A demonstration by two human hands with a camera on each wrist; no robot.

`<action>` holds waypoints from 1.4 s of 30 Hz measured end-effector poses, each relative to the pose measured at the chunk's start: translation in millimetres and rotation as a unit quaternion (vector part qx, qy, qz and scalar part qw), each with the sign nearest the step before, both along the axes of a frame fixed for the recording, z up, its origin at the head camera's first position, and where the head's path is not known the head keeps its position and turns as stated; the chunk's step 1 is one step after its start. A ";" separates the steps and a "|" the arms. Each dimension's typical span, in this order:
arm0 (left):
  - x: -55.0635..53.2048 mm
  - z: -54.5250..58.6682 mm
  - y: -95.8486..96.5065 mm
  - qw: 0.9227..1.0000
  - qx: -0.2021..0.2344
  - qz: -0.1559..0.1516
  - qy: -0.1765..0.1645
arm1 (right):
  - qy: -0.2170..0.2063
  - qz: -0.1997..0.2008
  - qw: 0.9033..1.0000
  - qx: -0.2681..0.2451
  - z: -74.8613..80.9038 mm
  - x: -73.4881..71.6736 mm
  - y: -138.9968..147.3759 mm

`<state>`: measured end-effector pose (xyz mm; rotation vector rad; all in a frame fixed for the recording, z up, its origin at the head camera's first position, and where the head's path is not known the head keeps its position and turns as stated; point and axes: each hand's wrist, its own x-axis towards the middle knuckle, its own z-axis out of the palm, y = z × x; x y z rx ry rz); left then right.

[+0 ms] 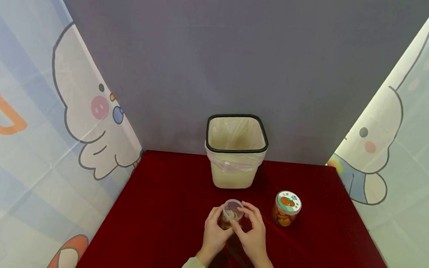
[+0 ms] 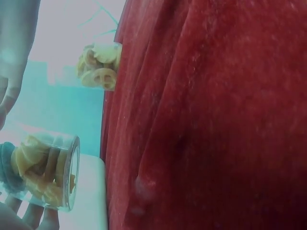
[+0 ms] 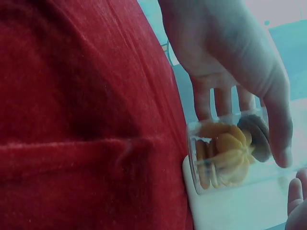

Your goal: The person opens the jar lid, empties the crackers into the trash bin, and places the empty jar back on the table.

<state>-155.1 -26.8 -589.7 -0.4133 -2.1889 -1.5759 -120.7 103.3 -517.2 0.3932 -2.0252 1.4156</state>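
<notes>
A clear plastic jar of cookies (image 1: 232, 214) is between my hands near the middle of the red cloth, with no lid on its mouth. My left hand (image 1: 213, 236) grips its left side; these fingers show at the lower corner of the left wrist view. On the other side my right hand (image 1: 254, 239) curves about the jar, thumb and fingertips at the rim. In the right wrist view, tan and dark cookies (image 3: 230, 153) show through the wall, and the right thumb (image 3: 280, 129) crosses before it. Whether every fingertip touches the jar is hidden.
A second cookie jar (image 1: 286, 208), its lid printed with orange fruit, stands to the right. Behind the hands is a cream bin (image 1: 234, 174) with a black rim and a plastic liner. A grey wall (image 1: 241, 49) and printed curtains (image 1: 368, 151) enclose the red cloth (image 1: 158, 212).
</notes>
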 end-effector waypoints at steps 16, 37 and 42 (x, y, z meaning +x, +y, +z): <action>12.9 35.1 -0.4 0.997 0.042 -0.063 -0.008 | -0.048 0.021 0.998 -0.039 7.2 3.1 3.0; 0.0 17.7 -22.0 0.968 0.057 -0.238 -0.049 | -0.095 0.224 0.968 -0.062 -18.6 -11.3 42.1; -0.8 18.2 -23.5 0.961 0.067 -0.264 -0.050 | -0.100 0.246 0.962 -0.063 -15.0 -10.5 44.3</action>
